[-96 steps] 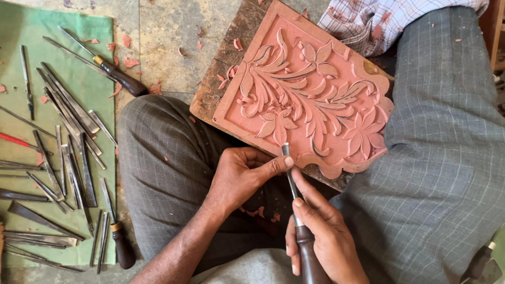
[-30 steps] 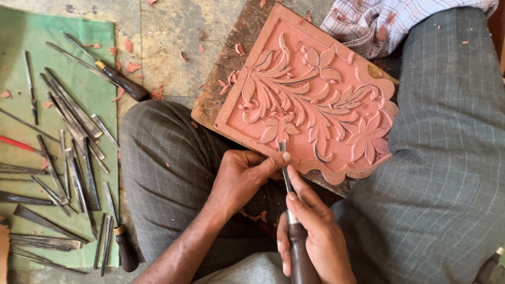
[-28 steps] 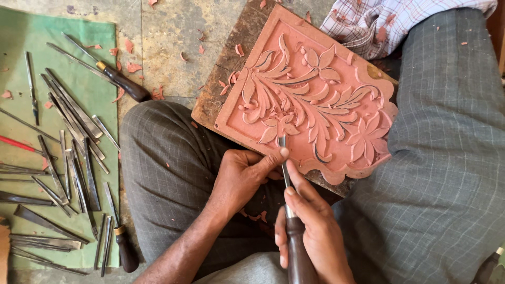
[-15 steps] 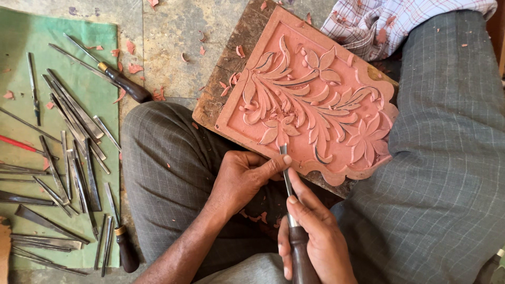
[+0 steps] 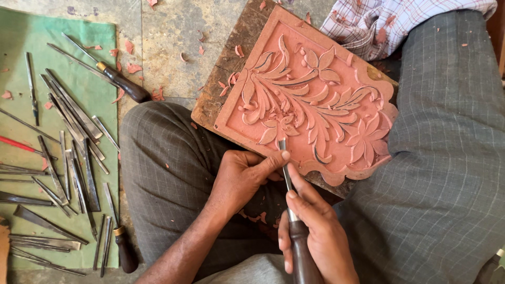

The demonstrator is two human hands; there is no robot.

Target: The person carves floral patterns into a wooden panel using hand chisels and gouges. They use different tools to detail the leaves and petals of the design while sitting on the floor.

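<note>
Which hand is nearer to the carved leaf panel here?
Left. The left hand rests at the carved panel's near edge, thumb steadying the chisel. The right hand grips the handle, farther back.

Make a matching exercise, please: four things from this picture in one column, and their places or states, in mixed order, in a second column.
1. carved panel
2. chisel
3. green mat
4. left hand

a. lies on the floor under many tools
b. rests on the person's lap
c. steadies the blade with its thumb
d. gripped in the right hand, tip on the carving

Pairs: 1-b, 2-d, 3-a, 4-c
</note>
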